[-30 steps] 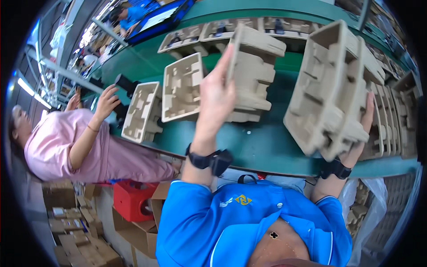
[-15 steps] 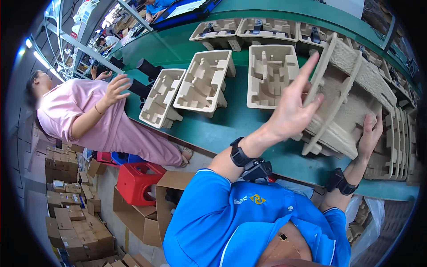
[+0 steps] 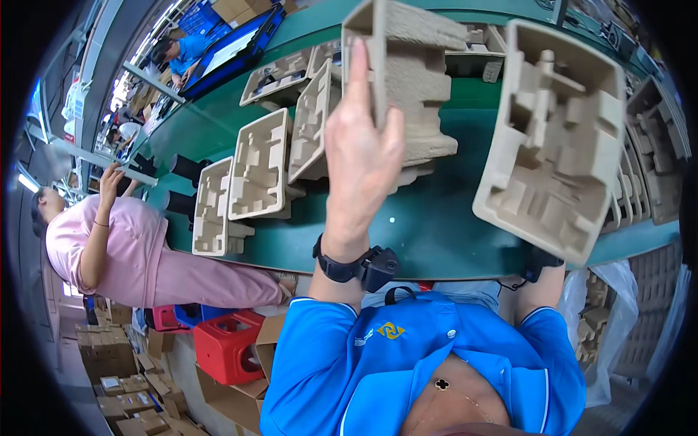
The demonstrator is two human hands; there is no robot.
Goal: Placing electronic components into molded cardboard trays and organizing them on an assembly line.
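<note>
My left hand (image 3: 361,149) grips a beige moulded pulp tray (image 3: 418,83) by its rim, thumb and fingers on the near wall. The tray is tipped on its side, its rough underside toward the right. A second pulp tray (image 3: 534,178) is raised at the right, its moulded hollows facing me. My right hand is hidden behind that tray; only the forearm and its black wrist strap (image 3: 542,263) show below it. Left of my left hand, three more pulp trays stand in a row on the green table (image 3: 414,236): a near one (image 3: 211,211), a middle one (image 3: 256,171) and a far one (image 3: 311,120).
Trays with black parts (image 3: 275,78) line the far side. More nested trays (image 3: 658,138) stand at the right end. Black cylinders (image 3: 185,168) sit at the left, near a person in pink (image 3: 109,240). A red stool (image 3: 229,347) and cardboard boxes (image 3: 131,392) are on the floor.
Two trays held together are now apart. My left hand has moved left with one; the other has turned its hollows toward me at the right. The view has shifted.
</note>
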